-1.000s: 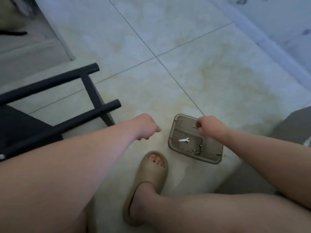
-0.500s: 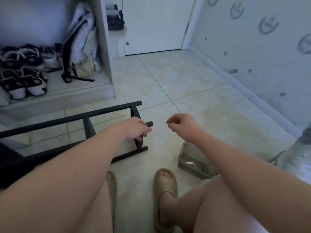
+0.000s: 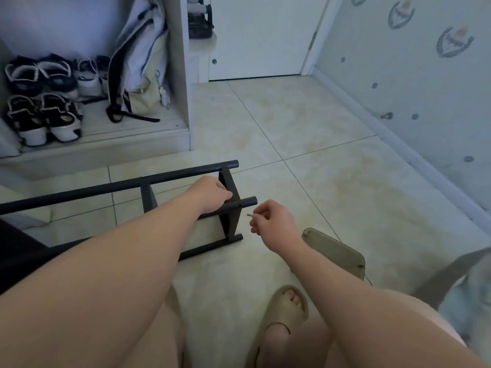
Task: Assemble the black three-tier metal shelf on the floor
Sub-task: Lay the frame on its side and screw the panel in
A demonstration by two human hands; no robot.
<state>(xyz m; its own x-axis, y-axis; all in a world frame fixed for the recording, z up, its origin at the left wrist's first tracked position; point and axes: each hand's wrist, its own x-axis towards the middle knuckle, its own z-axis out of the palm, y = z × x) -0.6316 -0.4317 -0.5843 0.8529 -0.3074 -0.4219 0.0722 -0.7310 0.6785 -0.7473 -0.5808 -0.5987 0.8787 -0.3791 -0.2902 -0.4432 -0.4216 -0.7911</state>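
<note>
Black shelf frame (image 3: 106,187) is laid on its side on the tiled floor (image 3: 305,123); it is held by one hand, and one screw is held beside it.
Three long rails and two cross-pieces are counted. The middle rail (image 3: 248,202) is gripped by the left hand (image 3: 212,192) next to the end cross-piece. One small screw (image 3: 249,214) is pinched in the right hand (image 3: 273,221), just beside that rail's end. One brown plastic tray (image 3: 334,251) is set near the right forearm; its contents are hidden. One beige sandal (image 3: 287,309) is worn. An open cabinet (image 3: 180,75) with shoes (image 3: 42,118) and one backpack (image 3: 138,57) is seen behind, plus one white door (image 3: 265,35) and a decal-patterned wall (image 3: 425,75).
</note>
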